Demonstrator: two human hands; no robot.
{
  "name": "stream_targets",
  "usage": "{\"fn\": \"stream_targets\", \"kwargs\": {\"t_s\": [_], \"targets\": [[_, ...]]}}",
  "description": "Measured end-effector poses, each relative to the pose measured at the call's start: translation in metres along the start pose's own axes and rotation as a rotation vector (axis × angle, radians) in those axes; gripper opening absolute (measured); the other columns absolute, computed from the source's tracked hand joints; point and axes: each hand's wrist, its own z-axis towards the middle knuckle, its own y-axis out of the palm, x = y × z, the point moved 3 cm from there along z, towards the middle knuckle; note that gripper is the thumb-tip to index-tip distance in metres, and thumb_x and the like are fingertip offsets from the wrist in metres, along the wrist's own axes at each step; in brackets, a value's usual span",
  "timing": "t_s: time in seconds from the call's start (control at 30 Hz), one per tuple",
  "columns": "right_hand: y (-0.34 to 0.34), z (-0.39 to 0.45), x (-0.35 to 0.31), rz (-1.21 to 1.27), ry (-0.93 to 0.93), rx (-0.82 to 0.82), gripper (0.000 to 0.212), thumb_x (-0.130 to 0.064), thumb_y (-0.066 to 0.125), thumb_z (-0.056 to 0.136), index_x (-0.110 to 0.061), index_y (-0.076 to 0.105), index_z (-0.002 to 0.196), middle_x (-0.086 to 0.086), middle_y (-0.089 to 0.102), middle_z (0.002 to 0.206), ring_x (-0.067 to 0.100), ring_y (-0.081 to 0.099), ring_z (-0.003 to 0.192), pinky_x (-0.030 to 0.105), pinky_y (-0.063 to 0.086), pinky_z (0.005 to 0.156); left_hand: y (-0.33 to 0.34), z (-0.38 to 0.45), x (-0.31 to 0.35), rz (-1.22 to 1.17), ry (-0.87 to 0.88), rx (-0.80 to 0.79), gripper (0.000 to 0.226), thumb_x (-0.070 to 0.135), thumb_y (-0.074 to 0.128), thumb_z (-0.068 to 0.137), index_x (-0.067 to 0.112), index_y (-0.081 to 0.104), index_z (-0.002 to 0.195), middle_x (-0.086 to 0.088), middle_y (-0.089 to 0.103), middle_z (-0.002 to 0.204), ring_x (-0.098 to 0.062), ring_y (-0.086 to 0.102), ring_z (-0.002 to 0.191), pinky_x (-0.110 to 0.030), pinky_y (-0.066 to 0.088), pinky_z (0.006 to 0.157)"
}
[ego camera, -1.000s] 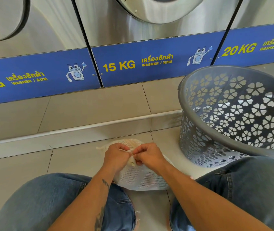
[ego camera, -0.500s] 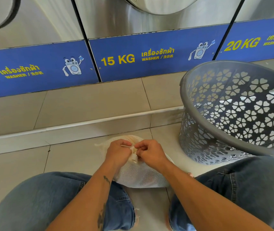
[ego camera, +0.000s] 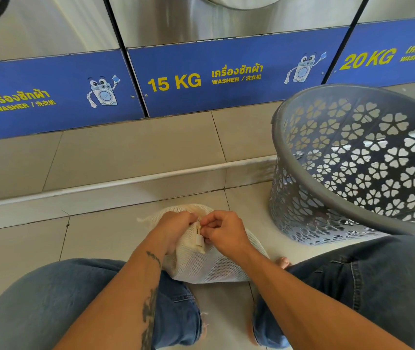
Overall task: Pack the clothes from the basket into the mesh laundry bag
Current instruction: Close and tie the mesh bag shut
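A white mesh laundry bag [ego camera: 201,265] lies bulging on the floor tiles between my knees. My left hand [ego camera: 173,229] is closed on the gathered mesh at the bag's top. My right hand [ego camera: 223,232] pinches the bag's small white closure piece [ego camera: 199,237] right beside the left hand. The grey plastic basket [ego camera: 353,173] with flower-shaped holes stands tilted on the floor at the right; the part of its inside that I can see holds no clothes.
A row of steel washers with blue panels [ego camera: 214,79] marked 15 KG and 20 KG stands ahead on a raised tiled step [ego camera: 125,183]. My jeans-clad knees [ego camera: 50,299] frame the bag on both sides.
My hands stay together at the bag's top; the fingers have shifted slightly on the closure. The view has tilted down a little.
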Motion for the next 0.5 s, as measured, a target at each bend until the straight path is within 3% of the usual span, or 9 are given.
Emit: {"fn": "stream_targets", "kwargs": {"t_s": [0.23, 0.37, 0.5], "targets": [[0.001, -0.003, 0.001, 0.026, 0.021, -0.061, 0.028, 0.004, 0.076, 0.075, -0.024, 0.075, 0.076, 0.004, 0.076, 0.083, 0.021, 0.074, 0.083, 0.043, 0.063, 0.081, 0.004, 0.006, 0.009, 0.114, 0.012, -0.008, 0.043, 0.023, 0.074, 0.052, 0.007, 0.072, 0.091, -0.012, 0.073, 0.095, -0.03, 0.069, 0.091, -0.048, 0.056, 0.089], [0.001, -0.003, -0.001, -0.03, 0.013, -0.138, 0.033, 0.008, 0.072, 0.073, -0.026, 0.074, 0.075, -0.002, 0.073, 0.075, 0.013, 0.07, 0.075, 0.04, 0.062, 0.083, 0.005, 0.002, 0.01, 0.083, 0.001, -0.014, 0.032, 0.004, 0.069, 0.063, 0.0, 0.072, 0.094, -0.018, 0.074, 0.096, -0.033, 0.071, 0.089, -0.047, 0.057, 0.081], [0.002, -0.004, -0.008, -0.146, -0.054, -0.235, 0.034, 0.008, 0.068, 0.071, -0.026, 0.071, 0.074, -0.002, 0.067, 0.073, 0.01, 0.062, 0.07, 0.037, 0.059, 0.077, 0.004, 0.004, 0.013, -0.049, 0.06, 0.038, 0.021, -0.001, 0.069, 0.072, 0.003, 0.076, 0.091, -0.016, 0.075, 0.091, -0.029, 0.071, 0.083, -0.042, 0.06, 0.078]]}}
